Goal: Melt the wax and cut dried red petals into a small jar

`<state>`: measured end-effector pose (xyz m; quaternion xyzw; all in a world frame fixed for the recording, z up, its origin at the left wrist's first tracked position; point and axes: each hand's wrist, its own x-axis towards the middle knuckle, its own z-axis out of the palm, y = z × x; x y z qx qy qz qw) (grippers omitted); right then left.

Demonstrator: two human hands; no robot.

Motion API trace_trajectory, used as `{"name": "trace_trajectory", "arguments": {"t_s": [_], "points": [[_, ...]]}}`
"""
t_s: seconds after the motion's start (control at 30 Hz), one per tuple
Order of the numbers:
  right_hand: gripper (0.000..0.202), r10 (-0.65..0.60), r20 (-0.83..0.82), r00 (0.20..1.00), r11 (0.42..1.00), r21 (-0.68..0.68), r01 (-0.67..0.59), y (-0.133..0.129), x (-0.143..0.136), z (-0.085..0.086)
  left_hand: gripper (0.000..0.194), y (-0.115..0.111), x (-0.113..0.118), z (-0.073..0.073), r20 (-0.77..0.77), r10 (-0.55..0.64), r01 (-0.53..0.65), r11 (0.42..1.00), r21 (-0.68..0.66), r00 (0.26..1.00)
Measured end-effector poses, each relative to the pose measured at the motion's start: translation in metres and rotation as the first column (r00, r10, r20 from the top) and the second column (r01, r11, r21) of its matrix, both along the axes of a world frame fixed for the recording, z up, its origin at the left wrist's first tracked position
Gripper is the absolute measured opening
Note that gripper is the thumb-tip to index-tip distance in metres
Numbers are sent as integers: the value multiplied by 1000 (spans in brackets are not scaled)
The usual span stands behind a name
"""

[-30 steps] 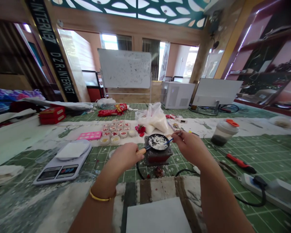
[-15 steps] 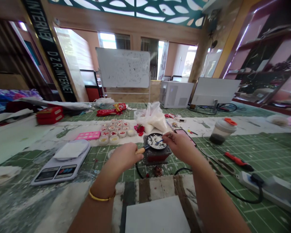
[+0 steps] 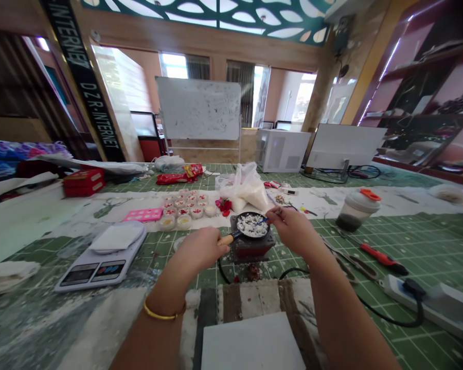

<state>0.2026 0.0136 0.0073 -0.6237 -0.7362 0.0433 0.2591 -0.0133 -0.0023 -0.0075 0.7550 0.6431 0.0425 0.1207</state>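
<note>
A small black pan (image 3: 244, 234) filled with white flakes (image 3: 250, 224) sits on a dark red burner (image 3: 252, 247) in the middle of the green mat. My left hand (image 3: 201, 249) grips the pan's wooden handle (image 3: 226, 239). My right hand (image 3: 291, 229) pinches a thin blue stirrer (image 3: 261, 222) whose tip rests in the flakes. A gold bangle circles my left wrist.
A digital scale (image 3: 100, 257) lies left. Small filled cups (image 3: 185, 208), a pink mould (image 3: 142, 215) and a plastic bag (image 3: 247, 190) stand behind the burner. A lidded cup (image 3: 357, 209), red-handled tool (image 3: 384, 259) and power strip (image 3: 432, 303) lie right. A white sheet (image 3: 252, 341) is near me.
My right hand has stirred the flakes, swinging in over the pan and back out to its right rim. The left hand kept its hold on the handle.
</note>
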Motion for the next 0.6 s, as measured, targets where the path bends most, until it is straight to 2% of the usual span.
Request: {"name": "trace_trajectory", "arguments": {"t_s": [0.13,0.3,0.5,0.6], "points": [[30,-95,-22,995,995,25,95,4,3,-1,29,0,0,1,5,-7,7,1000,-3,1000],[27,-7,-60,998,1000,-7,6,12,1,-7,28,0,0,1,3,-3,3,1000,-8,1000],[31,-45,-115,992,998,41,50,15,3,-10,26,-2,0,3,5,-3,3,1000,-2,1000],[27,34,-130,991,999,30,-30,17,1,-13,27,-2,0,4,6,-4,4,1000,0,1000]]}}
